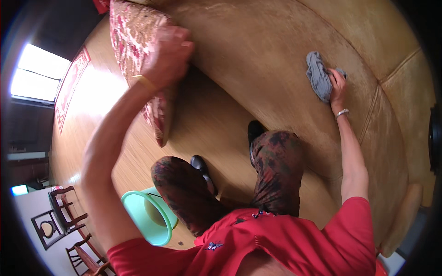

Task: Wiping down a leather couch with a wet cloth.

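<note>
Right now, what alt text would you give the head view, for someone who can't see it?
The right hand holds a grey cloth against a tan sofa; the left hand, blurred, is at a red-and-cream patterned cushion, its hold unclear. A mint-green bucket stands on the wooden floor beside the person's left leg.

Left hand (169, 57) blurred, cushion (130, 34) partly behind it, lower chair (89, 258) cut off
</note>
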`<action>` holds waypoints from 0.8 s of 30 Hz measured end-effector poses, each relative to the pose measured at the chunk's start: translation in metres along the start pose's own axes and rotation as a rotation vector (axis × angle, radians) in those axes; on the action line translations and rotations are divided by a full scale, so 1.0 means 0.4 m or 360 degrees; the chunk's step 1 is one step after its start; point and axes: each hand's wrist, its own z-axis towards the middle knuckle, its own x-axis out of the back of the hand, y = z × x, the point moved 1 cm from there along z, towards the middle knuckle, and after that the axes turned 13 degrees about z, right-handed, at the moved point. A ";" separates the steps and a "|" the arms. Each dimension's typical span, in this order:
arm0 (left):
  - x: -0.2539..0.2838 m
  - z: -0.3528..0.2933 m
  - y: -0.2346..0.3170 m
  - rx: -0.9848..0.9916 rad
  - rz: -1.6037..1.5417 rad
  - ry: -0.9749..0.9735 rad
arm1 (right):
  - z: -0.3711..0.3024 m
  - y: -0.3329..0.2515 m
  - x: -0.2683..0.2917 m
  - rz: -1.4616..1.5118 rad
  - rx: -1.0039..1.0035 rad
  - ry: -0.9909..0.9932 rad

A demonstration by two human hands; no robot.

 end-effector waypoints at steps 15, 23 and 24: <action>0.138 -0.523 -0.472 0.1440 -0.0770 0.0230 | 0.002 -0.037 -0.002 0.0205 -0.0124 0.0003; 0.117 -0.660 -0.571 0.1692 -0.0763 0.0152 | -0.008 -0.007 0.001 0.0156 -0.0214 -0.0074; 0.117 -0.666 -0.579 0.1703 -0.0782 0.0172 | -0.009 -0.003 0.000 0.0179 -0.0235 -0.0072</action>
